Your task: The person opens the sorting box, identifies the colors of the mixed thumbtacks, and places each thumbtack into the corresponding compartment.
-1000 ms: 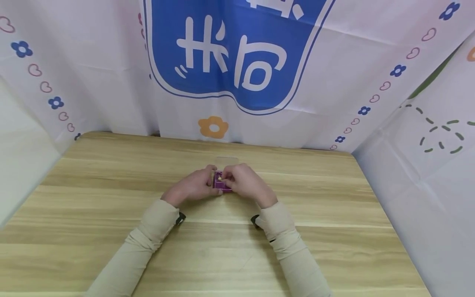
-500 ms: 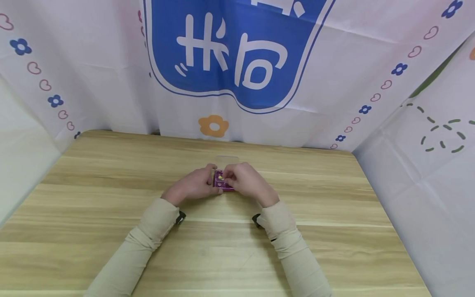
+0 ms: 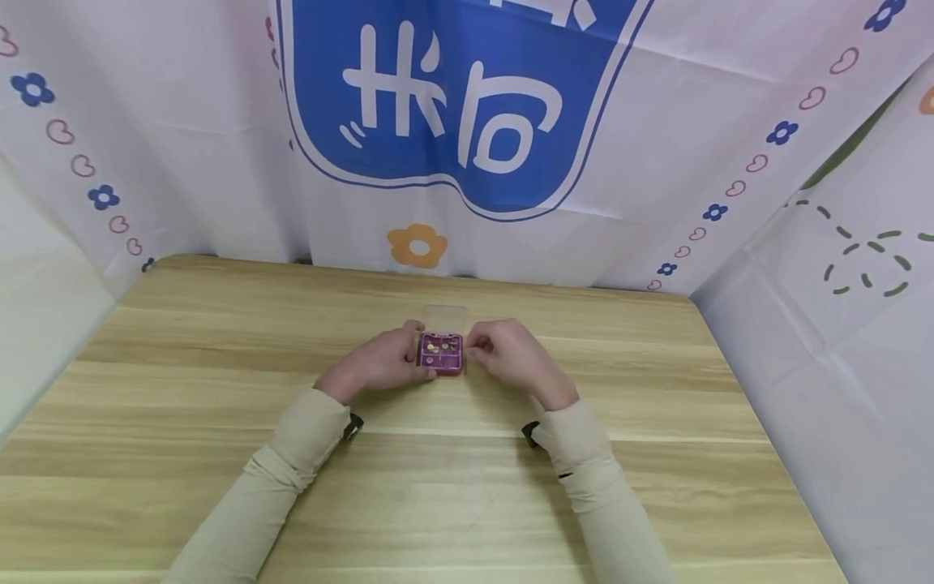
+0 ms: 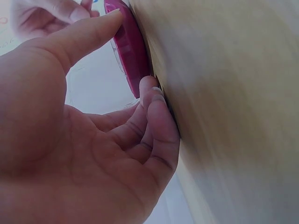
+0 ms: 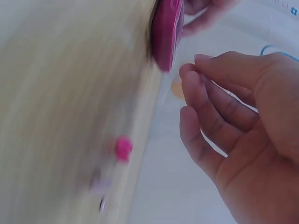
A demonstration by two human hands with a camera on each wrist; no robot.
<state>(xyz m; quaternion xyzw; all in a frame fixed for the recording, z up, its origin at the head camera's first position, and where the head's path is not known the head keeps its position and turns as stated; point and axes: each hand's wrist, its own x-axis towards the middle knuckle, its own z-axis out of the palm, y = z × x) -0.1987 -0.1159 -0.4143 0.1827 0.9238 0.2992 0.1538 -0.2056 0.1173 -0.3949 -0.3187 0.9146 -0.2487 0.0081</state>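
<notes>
While the L hand (image 3: pixel 381 362) holds the box (image 3: pixel 450 371) on its L, the R hand (image 3: pixel 516 357) is just off its R side, nearly closed; can't tell if it's pinching smth.

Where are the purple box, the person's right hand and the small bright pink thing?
Purple box (image 5: pixel 163 39): right wrist view, on its outer side wall.
Right hand (image 3: pixel 514 353): head view, on the back of the hand.
Small bright pink thing (image 5: pixel 124 149): right wrist view, on its blurred middle.
</notes>
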